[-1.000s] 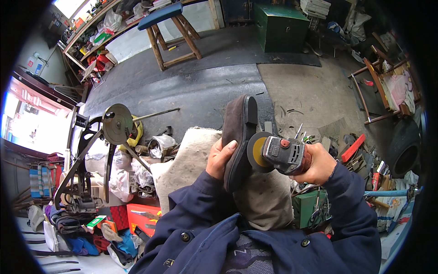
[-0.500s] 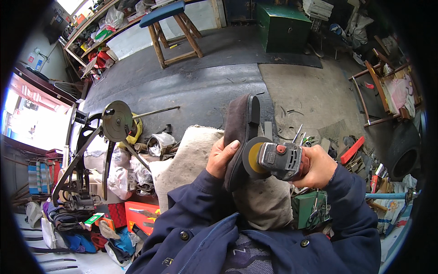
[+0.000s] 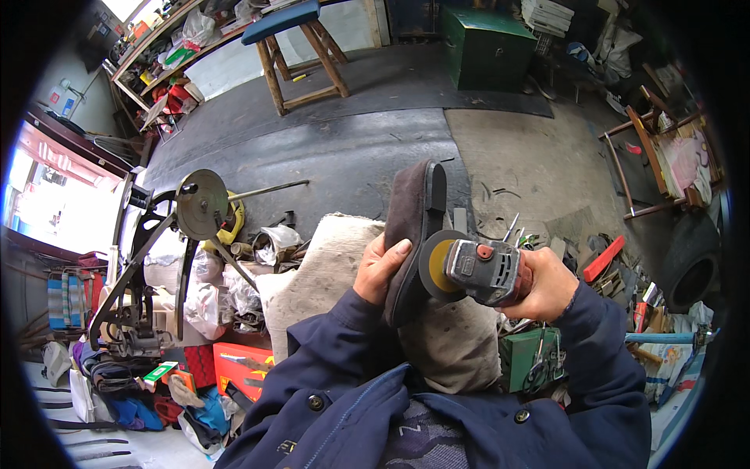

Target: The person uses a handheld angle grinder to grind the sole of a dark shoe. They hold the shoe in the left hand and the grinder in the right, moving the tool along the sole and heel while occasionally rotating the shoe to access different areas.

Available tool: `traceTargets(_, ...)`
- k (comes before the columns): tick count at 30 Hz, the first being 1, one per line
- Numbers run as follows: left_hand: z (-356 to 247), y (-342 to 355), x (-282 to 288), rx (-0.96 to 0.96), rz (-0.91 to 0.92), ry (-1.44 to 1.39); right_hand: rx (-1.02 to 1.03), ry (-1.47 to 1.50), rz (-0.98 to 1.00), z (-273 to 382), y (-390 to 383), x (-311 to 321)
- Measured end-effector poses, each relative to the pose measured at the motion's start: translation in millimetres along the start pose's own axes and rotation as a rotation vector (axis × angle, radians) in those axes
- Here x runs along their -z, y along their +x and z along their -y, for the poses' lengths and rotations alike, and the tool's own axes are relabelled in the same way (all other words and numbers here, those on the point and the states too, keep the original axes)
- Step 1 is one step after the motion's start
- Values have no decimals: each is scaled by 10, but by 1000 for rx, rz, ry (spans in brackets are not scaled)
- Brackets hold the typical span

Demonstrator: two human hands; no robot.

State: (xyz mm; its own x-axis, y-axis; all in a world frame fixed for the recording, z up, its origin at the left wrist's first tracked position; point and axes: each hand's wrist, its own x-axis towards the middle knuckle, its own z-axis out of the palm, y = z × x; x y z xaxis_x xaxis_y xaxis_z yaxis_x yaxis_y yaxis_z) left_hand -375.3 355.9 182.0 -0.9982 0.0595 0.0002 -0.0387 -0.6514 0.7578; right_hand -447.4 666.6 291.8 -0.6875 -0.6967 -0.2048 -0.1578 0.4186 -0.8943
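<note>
A dark brown suede shoe (image 3: 407, 205) with a black sole is tipped on its side above my lap, its sole edge facing right. My left hand (image 3: 381, 271) is closed round the shoe's upper, thumb on top. In my right hand (image 3: 550, 287) is a black and red angle grinder (image 3: 486, 271), gripped by its body. The grinder's round disc (image 3: 442, 266), dark with a yellow centre, lies right against the sole's edge; whether it touches or spins I cannot tell. A stained beige cloth (image 3: 320, 258) covers my lap beneath the shoe.
To the left stands a black iron machine with a round wheel (image 3: 201, 205). A green metal box (image 3: 531, 358) and a heap of tools with a red bar (image 3: 604, 258) lie to the right. Farther off are a blue-topped stool (image 3: 280, 22) and a green chest (image 3: 488, 48).
The grinder and its disc have shifted very slightly to the right along the sole. Both hands keep their holds on the shoe and the grinder.
</note>
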Motion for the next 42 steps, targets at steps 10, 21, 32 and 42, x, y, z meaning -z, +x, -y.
traceTargets(10,-23,-2,-19,-9,38,-22,-14,55,-17,-48,-57,20)
traceTargets(21,-24,3,25,6,32,11,-82,-133,64,262,-68,14)
traceTargets(32,-6,-8,16,4,16,13,-80,-111,39,201,-16,30)
traceTargets(42,-11,-7,-23,-5,-1,21,-80,-94,28,258,-69,72)
